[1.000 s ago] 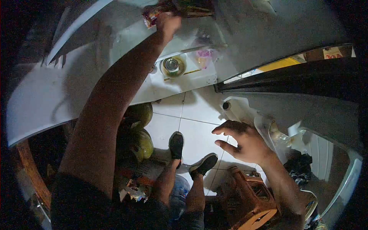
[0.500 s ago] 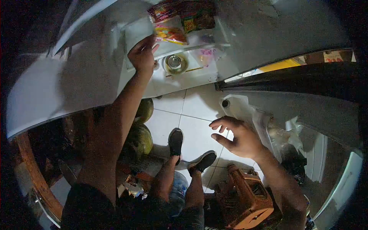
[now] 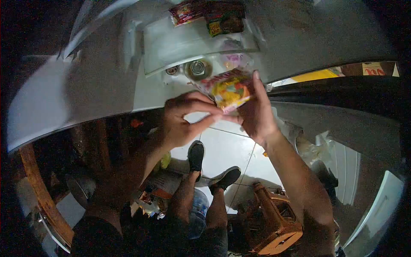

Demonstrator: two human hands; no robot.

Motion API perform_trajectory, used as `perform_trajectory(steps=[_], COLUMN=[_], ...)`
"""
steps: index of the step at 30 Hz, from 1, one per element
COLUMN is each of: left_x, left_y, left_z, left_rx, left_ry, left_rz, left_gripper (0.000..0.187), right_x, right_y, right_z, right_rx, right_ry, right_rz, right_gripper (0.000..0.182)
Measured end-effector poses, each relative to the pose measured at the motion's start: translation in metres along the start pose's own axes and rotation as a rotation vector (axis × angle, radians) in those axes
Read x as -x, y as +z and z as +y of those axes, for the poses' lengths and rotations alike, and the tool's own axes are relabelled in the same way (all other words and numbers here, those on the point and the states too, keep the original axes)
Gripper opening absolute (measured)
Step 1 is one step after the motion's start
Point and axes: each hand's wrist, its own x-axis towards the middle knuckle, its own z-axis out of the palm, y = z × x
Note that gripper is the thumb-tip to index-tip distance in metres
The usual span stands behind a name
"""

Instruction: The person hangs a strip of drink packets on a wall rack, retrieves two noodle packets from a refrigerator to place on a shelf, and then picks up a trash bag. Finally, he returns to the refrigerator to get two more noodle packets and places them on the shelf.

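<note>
Both hands are on a yellow and pink instant noodle packet (image 3: 232, 91), held tilted and slightly blurred in front of an open cabinet or fridge. My left hand (image 3: 188, 118) pinches its lower left edge between thumb and fingers. My right hand (image 3: 259, 113) grips the right side, with its thumb pointing up along the edge. Behind the packet is a shelf (image 3: 165, 53), where a red packet (image 3: 187, 13) and a dark green and brown packet (image 3: 225, 26) lie. Under the shelf stand a round glass jar (image 3: 197, 67) and a clear bag with pink contents (image 3: 234, 60).
An orange-brown wooden stool (image 3: 278, 231) is at the lower right. A large blue water bottle (image 3: 199, 210) sits between my legs. A green melon (image 3: 165, 159) is partly hidden by my left arm. The white door (image 3: 376, 210) edge rises at the far right.
The noodle packet has left the shelf and come down toward me in my hands. My left hand moved down and right from the shelf; my right hand rose to meet it.
</note>
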Motion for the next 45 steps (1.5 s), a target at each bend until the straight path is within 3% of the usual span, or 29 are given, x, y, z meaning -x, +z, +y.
perform_trajectory(steps=[3,5,7,9,11,14,16,20,23,26,28,31,33,35,37,39,42,43,45], left_x=[0.004,0.003,-0.033,-0.079,-0.114,-0.153,-0.173,-0.189,-0.182,-0.164,-0.142,-0.085,-0.037,0.026,0.058,0.080,0.148,0.151,0.143], left_y=[0.008,0.005,-0.012,-0.018,-0.022,-0.044,-0.058,-0.070,-0.076,-0.057,-0.050,-0.045,-0.034,-0.046,-0.028,-0.015,-0.012,-0.005,-0.012], left_z=[-0.012,-0.038,-0.070,-0.122,-0.163,-0.208,-0.219,-0.230,-0.239,-0.200,-0.180,-0.154,-0.105,-0.109,-0.028,0.046,0.076,0.106,0.164], left_rx=[0.003,0.353,0.648,0.441,0.443,0.400,0.336,0.178,0.415,0.305,0.577,0.661,0.733,0.899,1.010,0.908,0.815,0.845,0.877], left_ry=[0.074,-0.157,-0.419,-0.582,-0.668,-0.755,-0.772,-0.846,-0.704,-0.635,-0.498,-0.393,-0.538,-0.595,-0.692,-0.704,-0.861,-0.833,-0.836], left_rz=[-0.102,0.027,0.265,0.635,0.737,0.626,0.406,0.242,0.143,0.307,0.445,0.477,0.602,0.498,0.529,0.500,0.357,0.381,0.279], left_gripper=[0.020,0.008,0.024,0.037,0.050,0.059,0.069,0.062,0.052,0.036,0.037,0.033,0.028,0.023,0.020,0.025,0.040,0.046,0.034], right_x=[-0.007,-0.008,-0.004,-0.001,0.002,0.008,0.002,0.002,0.004,0.006,0.011,0.029,0.048,0.080,0.123,0.170,0.236,0.254,0.292], right_y=[-0.004,-0.012,-0.013,-0.012,-0.010,-0.004,-0.007,-0.007,-0.012,-0.018,-0.020,-0.019,-0.017,-0.014,0.000,0.014,0.026,0.017,0.058], right_z=[0.004,0.006,0.004,0.004,0.004,0.004,0.009,0.011,0.012,0.013,0.014,0.028,0.035,0.046,0.058,0.069,0.086,0.096,0.074], right_rx=[0.096,0.072,0.078,0.081,0.102,0.118,0.115,0.166,0.180,0.117,0.087,0.112,0.015,-0.136,-0.239,-0.263,-0.123,0.000,-0.094], right_ry=[-0.152,-0.143,-0.126,-0.111,-0.136,-0.153,-0.176,-0.161,-0.155,-0.172,-0.175,-0.152,-0.225,-0.234,-0.248,-0.293,-0.319,-0.227,-0.219], right_rz=[0.072,0.110,0.121,0.124,0.099,0.145,0.137,0.145,0.153,0.106,0.095,0.072,0.055,0.070,0.096,0.117,0.152,0.197,0.234], right_gripper=[0.051,0.045,0.043,0.040,0.040,0.042,0.043,0.044,0.043,0.043,0.042,0.033,0.033,0.034,0.033,0.035,0.030,0.036,0.048])
